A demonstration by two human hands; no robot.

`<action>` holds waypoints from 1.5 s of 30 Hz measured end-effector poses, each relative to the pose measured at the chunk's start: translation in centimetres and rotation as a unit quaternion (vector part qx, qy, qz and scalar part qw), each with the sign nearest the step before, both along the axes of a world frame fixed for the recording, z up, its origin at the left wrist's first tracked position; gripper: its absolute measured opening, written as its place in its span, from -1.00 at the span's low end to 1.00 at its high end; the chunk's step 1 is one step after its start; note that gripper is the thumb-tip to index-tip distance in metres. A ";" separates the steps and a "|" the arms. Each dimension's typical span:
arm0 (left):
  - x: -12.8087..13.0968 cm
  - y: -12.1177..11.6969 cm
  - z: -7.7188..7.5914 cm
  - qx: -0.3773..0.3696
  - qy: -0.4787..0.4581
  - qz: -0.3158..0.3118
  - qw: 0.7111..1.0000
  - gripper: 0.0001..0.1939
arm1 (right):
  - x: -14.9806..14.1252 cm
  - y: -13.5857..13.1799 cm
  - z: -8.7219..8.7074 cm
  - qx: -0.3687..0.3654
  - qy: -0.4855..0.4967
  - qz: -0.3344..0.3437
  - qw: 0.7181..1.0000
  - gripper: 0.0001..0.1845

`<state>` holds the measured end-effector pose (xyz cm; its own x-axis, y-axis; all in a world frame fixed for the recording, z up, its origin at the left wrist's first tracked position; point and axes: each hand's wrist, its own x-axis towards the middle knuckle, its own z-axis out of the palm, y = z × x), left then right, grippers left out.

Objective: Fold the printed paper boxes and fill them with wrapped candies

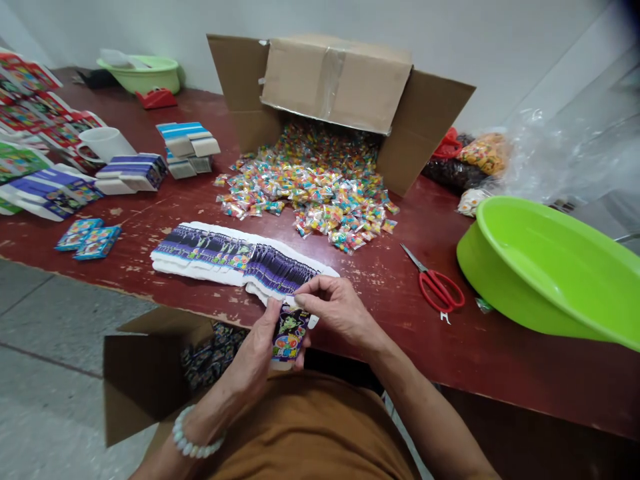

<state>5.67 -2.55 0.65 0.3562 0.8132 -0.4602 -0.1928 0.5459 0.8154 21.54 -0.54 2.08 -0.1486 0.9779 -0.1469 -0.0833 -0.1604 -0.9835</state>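
Note:
My left hand (260, 347) is closed around a small printed candy box (290, 333), dark purple with a cartoon witch-like figure on its front. At the box's white top flap, my right hand (335, 307) pinches with thumb and forefinger. Just beyond both hands lies a long fanned row of flat purple-and-white cartons (210, 250), overlapping one another. Behind that row, a heap of small clear packets of colourful candy (325, 193) spills from a cardboard box (340, 83) tipped on its side.
Red-handled scissors (437, 290) and a green basin (545, 280) are on the right. Two blue boxes (97, 241), a white mug (105, 145) and stacked cartons (187, 148) stand left. Below the table edge, an open carton (140, 373) holds several dark boxes.

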 end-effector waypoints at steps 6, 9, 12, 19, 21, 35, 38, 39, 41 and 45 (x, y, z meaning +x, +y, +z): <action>-0.4 0.3 -0.9 0.068 0.051 -0.004 0.996 -0.29 | 0.0 -0.2 -0.2 0.114 -0.122 -0.016 0.986 -0.89; -0.5 0.5 -0.9 0.076 0.066 -0.002 0.995 -0.24 | -0.2 -0.3 -0.2 0.142 -0.150 -0.019 0.978 -0.89; -0.6 0.6 -0.6 0.079 0.078 0.005 0.994 -0.24 | -0.2 -0.1 -0.2 0.176 -0.162 -0.031 0.970 -0.91; -0.4 0.0 -0.1 0.006 0.022 0.007 1.000 -0.21 | 0.7 -0.6 0.1 0.261 -0.141 0.114 0.948 -0.93; -0.2 -0.4 0.1 -0.022 0.000 0.002 1.000 -0.23 | 0.6 -1.0 0.0 0.291 -0.160 0.111 0.937 -0.89; -10.4 -1.6 -2.9 -0.068 0.055 -0.085 0.993 -0.69 | 11.5 9.3 -5.8 0.201 -0.518 -0.190 0.809 -0.79; -13.4 -0.8 -3.4 -0.024 0.116 -0.267 0.956 -0.62 | 11.9 9.5 -5.7 0.205 -0.479 -0.232 0.821 -0.82; -13.8 -0.6 -3.3 -0.019 0.131 -0.298 0.945 -0.61 | 11.8 9.2 -5.3 0.205 -0.462 -0.249 0.826 -0.80; -13.6 -0.4 -2.6 -0.019 0.143 -0.288 0.947 -0.62 | 10.8 8.0 -4.2 0.205 -0.424 -0.273 0.839 -0.74; -10.0 0.0 -0.7 -0.007 0.094 -0.127 0.987 -0.59 | 6.0 3.9 -1.3 0.157 -0.148 -0.198 0.956 -0.72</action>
<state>-4.32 -2.51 -0.10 0.4544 0.7021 -0.5483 0.1057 0.5687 0.8157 27.54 3.34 0.81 0.2450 0.9517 0.1850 0.2134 0.1332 -0.9678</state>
